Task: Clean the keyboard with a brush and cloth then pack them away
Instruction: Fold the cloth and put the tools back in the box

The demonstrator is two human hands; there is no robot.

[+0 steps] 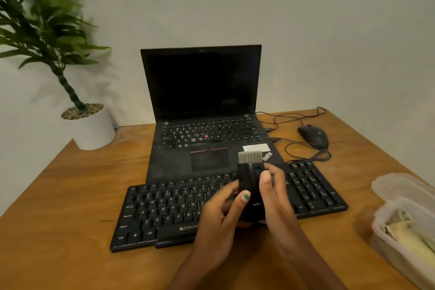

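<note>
While both of your hands meet above the keyboard, they grip the brush between them: your left hand wraps its black body from the left, thumb laid across the front, and your right hand clasps it from the right, thumb resting on the slider near the top. You hold the brush upright, pale bristles pointing up and away from you, lifted clear of the keys. Under your hands, the keyboard lies on the wooden table, slightly angled, its near edge toward you. Just beyond it sits an open laptop with a dark screen, its front edge touching or nearly touching the keyboard's far side. To the far right a mouse rests beside the laptop, its cable looping over the table. At the near right edge stands a clear plastic box with a pale cloth folded inside, its lid lying against it on the far side. A potted plant stands at the far left corner.
</note>
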